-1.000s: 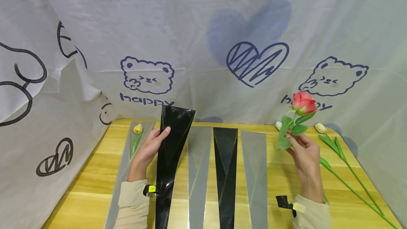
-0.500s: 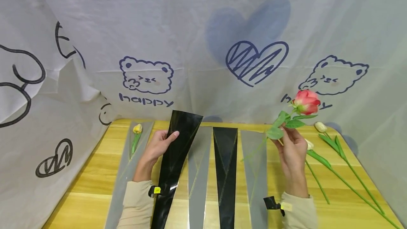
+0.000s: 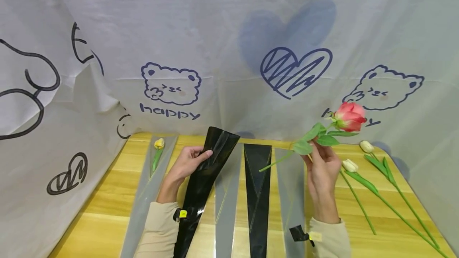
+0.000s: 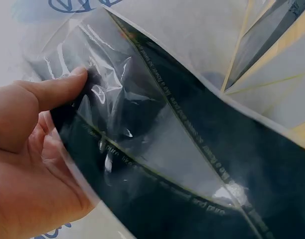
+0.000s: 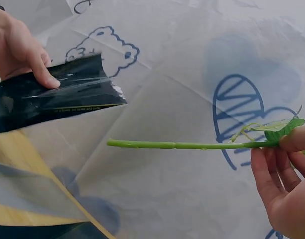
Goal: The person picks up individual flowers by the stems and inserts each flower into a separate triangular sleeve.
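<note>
My left hand grips a black flower sleeve near its wide top end, thumb on the clear front. In the left wrist view the sleeve's clear film is creased under the thumb, with gold lettering along its edges. My right hand pinches a pink rose by its stem just below the leaves. The bloom leans to the right, and the green stem points left toward the sleeve's mouth. Stem end and sleeve are apart in the right wrist view.
On the wooden table lie a grey sleeve, a black sleeve and another grey sleeve. At left, a further grey sleeve holds a yellow tulip. White tulips lie at right. A printed cloth hangs behind.
My left hand has moved right with the black sleeve, whose top has bowed open. My right hand has come left and tilted the rose, so its stem swings up toward the sleeve.
</note>
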`<state>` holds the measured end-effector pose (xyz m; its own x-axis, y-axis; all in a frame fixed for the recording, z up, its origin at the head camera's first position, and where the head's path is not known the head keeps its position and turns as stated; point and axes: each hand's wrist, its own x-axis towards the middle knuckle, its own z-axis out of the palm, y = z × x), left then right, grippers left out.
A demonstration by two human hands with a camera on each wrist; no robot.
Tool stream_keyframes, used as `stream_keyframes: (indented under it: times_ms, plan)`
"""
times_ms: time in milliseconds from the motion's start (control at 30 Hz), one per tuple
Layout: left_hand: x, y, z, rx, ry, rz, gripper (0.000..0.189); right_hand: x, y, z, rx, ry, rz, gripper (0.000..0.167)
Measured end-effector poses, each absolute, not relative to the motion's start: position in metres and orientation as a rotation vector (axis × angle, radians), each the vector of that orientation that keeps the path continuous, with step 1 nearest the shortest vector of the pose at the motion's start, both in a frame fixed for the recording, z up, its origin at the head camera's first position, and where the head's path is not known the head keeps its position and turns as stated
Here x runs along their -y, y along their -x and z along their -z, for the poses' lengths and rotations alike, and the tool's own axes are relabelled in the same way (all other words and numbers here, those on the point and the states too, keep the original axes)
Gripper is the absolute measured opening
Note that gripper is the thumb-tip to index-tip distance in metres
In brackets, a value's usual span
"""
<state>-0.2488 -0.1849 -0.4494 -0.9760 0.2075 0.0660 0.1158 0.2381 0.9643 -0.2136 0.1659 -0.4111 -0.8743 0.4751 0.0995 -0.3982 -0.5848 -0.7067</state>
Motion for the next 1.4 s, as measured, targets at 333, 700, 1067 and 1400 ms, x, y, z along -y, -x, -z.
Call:
stream_keyframes:
  times_ms: [333, 700, 1067, 1400]
  plan:
    - [0.183, 0.249, 0.449, -2.390, -0.374, -1.849, 0.028, -0.154, 0.212, 0.396, 0.985, 0.080, -2.414, 0.034]
    - [0.173, 0.243, 0.442, -2.422, -0.410, -1.774, 0.028, -0.145, 0.210, 0.382, 0.798, 0.057, -2.394, 0.039]
    - [0.163, 0.237, 0.432, -2.491, -0.514, -1.716, 0.029, -0.134, 0.206, 0.382, 0.784, -0.026, -2.380, 0.033]
    - [0.157, 0.236, 0.430, -2.531, -0.549, -1.651, 0.028, -0.125, 0.207, 0.388, 0.877, -0.114, -2.354, 0.023]
